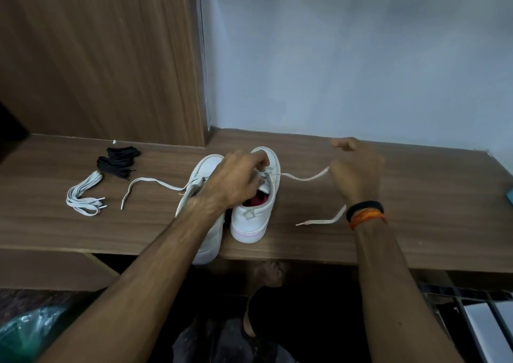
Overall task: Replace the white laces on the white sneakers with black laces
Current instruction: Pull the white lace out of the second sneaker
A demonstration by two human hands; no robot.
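Head view: two white sneakers (251,212) stand side by side at the wooden shelf's (416,223) front edge, toes away. The left hand (236,180) presses the right sneaker's tongue area. The right hand (355,168) pinches its white lace (305,178) — pulled sideways, partly threaded. Removed white lace bundle (83,196) and black laces (119,161) lie left — well apart.

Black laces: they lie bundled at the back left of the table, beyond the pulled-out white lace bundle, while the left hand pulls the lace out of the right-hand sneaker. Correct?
Not quite. The head view shows the right hand pulling the white lace; the left hand steadies the right-hand sneaker. The black laces do lie back left on the table, beyond the white lace bundle.
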